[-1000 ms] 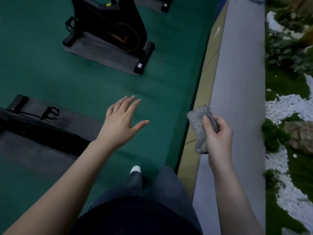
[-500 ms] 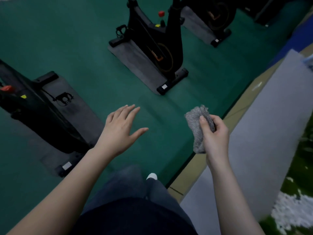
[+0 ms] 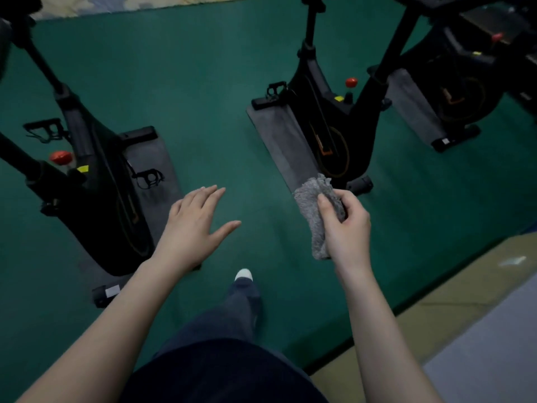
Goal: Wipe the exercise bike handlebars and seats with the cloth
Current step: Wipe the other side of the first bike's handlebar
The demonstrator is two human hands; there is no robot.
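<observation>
Up front, the right hand (image 3: 345, 228) pinches a gray cloth (image 3: 318, 210); the left hand (image 3: 191, 228) is spread, with bikes (image 3: 334, 120) beyond both.

Both arms reach out in front of the person, bare from the elbows down. The left hand (image 3: 195, 228) is held flat in the air with its palm down. Its fingers are straight and close together, and the thumb sticks out to the side. It holds nothing. The right hand (image 3: 345, 228) is held up a bit farther to the right, well apart from the left one. Its fingers and thumb are curled around a gray cloth (image 3: 318, 210). The thumb presses on the front of the cloth. One leg steps forward between the two arms.
</observation>
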